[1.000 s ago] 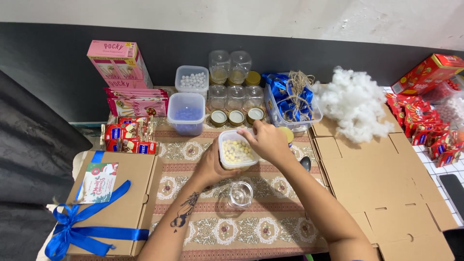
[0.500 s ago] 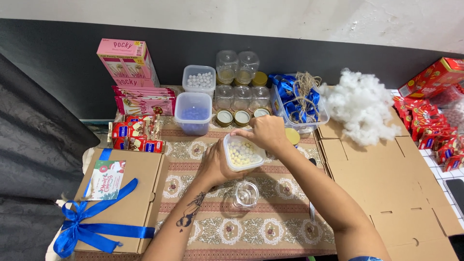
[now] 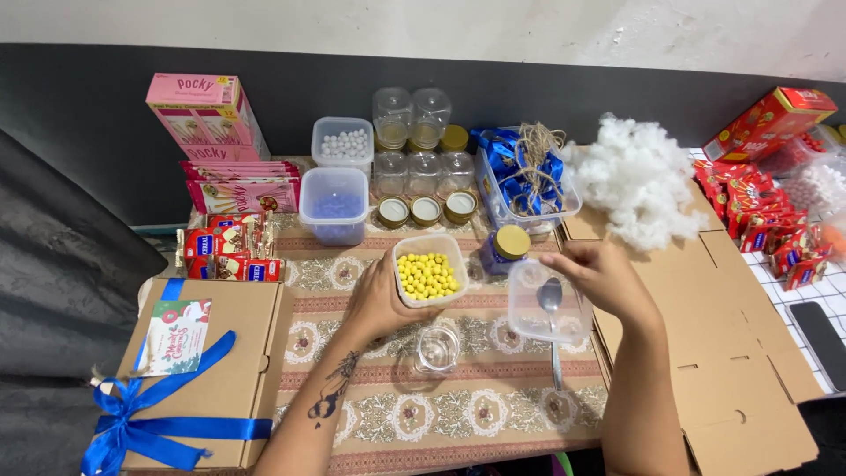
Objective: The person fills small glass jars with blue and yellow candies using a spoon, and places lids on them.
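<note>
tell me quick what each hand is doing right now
Left hand: closed around the tub of yellow candies.
Right hand: holding the clear lid by its edge.

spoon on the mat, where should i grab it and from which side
Take the spoon by its slim handle, coming from above at the near end. Its bowl points away and lies under the clear lid held by the right hand, while the handle runs flat toward the table's near edge, bare on the patterned mat. The small glass jar stands apart to its left.
</note>
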